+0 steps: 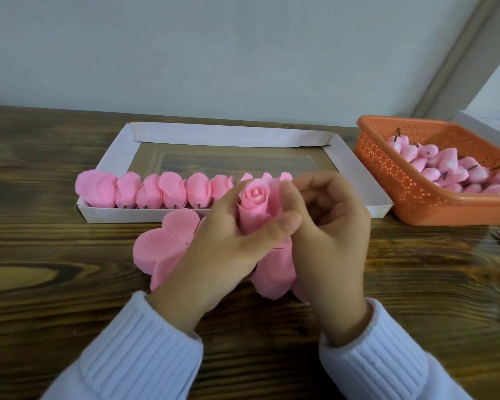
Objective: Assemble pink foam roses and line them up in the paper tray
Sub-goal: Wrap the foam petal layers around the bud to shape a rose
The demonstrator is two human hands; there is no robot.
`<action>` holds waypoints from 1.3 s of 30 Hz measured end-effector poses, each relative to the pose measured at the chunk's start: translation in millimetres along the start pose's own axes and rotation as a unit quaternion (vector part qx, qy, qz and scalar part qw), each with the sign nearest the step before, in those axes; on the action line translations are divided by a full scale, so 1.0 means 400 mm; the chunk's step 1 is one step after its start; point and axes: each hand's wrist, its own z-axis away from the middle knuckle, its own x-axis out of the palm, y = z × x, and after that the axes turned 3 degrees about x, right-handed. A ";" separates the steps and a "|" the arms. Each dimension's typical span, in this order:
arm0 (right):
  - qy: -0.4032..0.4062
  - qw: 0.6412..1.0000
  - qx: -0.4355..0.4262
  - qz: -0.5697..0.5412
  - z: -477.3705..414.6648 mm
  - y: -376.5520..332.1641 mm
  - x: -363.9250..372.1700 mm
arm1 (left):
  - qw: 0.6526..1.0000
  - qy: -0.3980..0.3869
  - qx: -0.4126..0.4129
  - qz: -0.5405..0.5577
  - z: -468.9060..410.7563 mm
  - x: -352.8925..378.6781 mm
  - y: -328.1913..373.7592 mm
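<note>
Left hand wraps fingers round the rose; right hand pinches its petal, both above the surface.

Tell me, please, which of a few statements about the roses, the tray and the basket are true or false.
1. The left hand and the right hand hold one pink foam rose between them. True.
2. The white paper tray holds no flowers. False: a row of pink foam roses lines its near edge.
3. The orange perforated plastic basket stands left of the tray. False: it stands to the right.
4. The basket holds pink foam buds. True.
5. Flat pink foam petals lie on the brown wooden table under the hands. True.
</note>
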 end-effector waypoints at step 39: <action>-0.279 0.847 0.370 -0.260 0.010 0.024 0.023 | 0.976 0.172 0.066 0.112 0.003 0.000 0.046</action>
